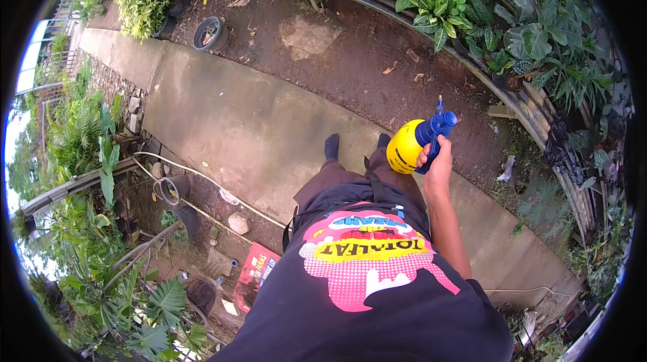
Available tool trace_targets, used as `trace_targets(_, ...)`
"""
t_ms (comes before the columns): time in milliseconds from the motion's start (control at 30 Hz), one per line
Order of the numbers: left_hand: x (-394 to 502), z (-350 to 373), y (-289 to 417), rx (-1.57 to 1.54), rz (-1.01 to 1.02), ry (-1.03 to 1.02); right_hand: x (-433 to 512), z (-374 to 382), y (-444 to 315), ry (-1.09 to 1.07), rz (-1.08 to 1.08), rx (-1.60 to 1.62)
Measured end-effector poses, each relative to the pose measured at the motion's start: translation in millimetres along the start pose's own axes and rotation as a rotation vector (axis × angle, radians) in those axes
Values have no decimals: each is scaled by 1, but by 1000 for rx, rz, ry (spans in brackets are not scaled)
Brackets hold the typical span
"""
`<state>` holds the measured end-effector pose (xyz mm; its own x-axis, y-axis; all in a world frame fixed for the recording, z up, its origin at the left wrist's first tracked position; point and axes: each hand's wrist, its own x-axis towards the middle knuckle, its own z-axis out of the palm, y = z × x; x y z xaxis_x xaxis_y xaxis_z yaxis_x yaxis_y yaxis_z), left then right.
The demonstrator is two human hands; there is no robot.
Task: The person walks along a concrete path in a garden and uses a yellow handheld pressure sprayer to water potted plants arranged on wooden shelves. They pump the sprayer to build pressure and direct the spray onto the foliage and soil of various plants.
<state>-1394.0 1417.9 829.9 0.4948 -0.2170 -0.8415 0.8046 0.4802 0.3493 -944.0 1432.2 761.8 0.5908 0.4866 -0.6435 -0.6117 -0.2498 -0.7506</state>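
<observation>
My right hand (pixel 437 157) is wrapped around the handle of a pump spray bottle with a yellow tank (pixel 404 147) and a blue head. Its short brass-coloured nozzle points away from me, over the bare soil. The bottle is held tilted at thigh height, to the right of my legs, and hides part of my right leg and foot. Where the thumb lies on the blue head is hard to make out. My left hand is out of view. Both dark-covered feet rest on a concrete path (pixel 227 114).
Leafy potted plants (pixel 440 1) line a curved-looking bench (pixel 485 79) ahead and right. A round pot (pixel 211 34) stands on the soil beyond the path. At left lie a pale hose (pixel 202 174), a stone (pixel 238 222), a grey pot (pixel 174 189) and a red printed sheet (pixel 255 273).
</observation>
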Motion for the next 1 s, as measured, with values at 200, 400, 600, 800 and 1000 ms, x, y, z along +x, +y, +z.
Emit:
trace_targets(200, -7, -41, 28, 240, -61, -147, -8, 2, -8, 52, 20, 23)
trace_targets(400, 46, -116, 4, 698, -148, 123, -12, -16, -7, 71, 10, 99)
trace_targets(600, 88, -129, 184, 850, 585, 401, -19, -33, -13, 96, -19, 117)
trace_targets(800, 187, 2, 272, 1010, 404, -391, -23, -52, -23, 169, -49, 74)
trace_targets(1000, 196, 26, 285, 1223, 402, -365, -23, -71, -23, 199, -38, 37)
